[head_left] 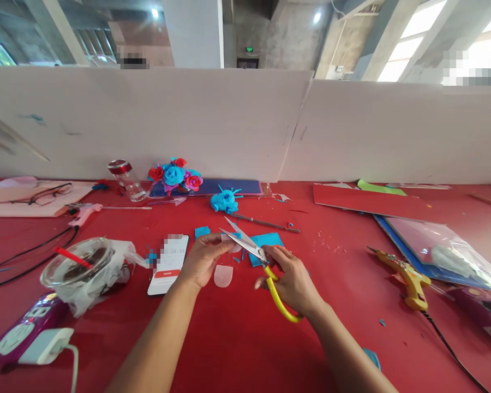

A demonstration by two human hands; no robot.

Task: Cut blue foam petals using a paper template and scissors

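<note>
My right hand (pixel 292 281) grips yellow-handled scissors (pixel 256 256), blades open and pointing up-left. My left hand (pixel 204 256) pinches a small pale pink piece (pixel 229 240) between the blades. A cut pink petal shape (pixel 223 275) lies on the red table (pixel 245 338) just below my left hand. A blue sheet (pixel 265 243) with blue scraps lies under the scissors. A blue paper flower (pixel 225 201) sits further back, and a bunch of blue, red and pink paper flowers (pixel 175 174) stands behind it.
A phone (pixel 168 263) lies left of my hand, beside a bagged cup with a red straw (pixel 79 265). A glue gun (pixel 84 212) and glasses (pixel 49 194) sit far left; a yellow glue gun (pixel 409 275), coloured sheets (pixel 372 202) and a plastic bag (pixel 442 251) lie right. White partitions (pixel 229 120) back the table.
</note>
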